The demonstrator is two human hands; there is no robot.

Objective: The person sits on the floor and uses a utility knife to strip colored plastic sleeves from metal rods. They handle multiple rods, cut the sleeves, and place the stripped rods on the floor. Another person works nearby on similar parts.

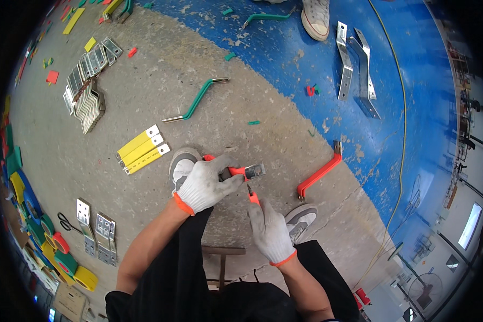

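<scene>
Red-sleeved metal bar (pixel 240 172) sits above the person's knees, over the concrete floor (pixel 161 102), its bare drilled end pointing right. The left hand (pixel 206 185) grips its sleeved part, fingers wrapped shut. The right hand (pixel 268 228), just below the bar, pinches an orange-handled knife (pixel 252 196) against the sleeve.

The person sits over a concrete floor (pixel 161 86). The gloved left hand (pixel 206 183) grips a metal bar with orange sleeve (pixel 246 171), its bare flat end pointing right. The gloved right hand (pixel 268 228) holds a small orange-handled knife (pixel 252 195) with the tip just under the bar. Three yellow-sleeved bars (pixel 143 149) lie near on the left, and an orange bent bar (pixel 320 173) lies on the right.
</scene>
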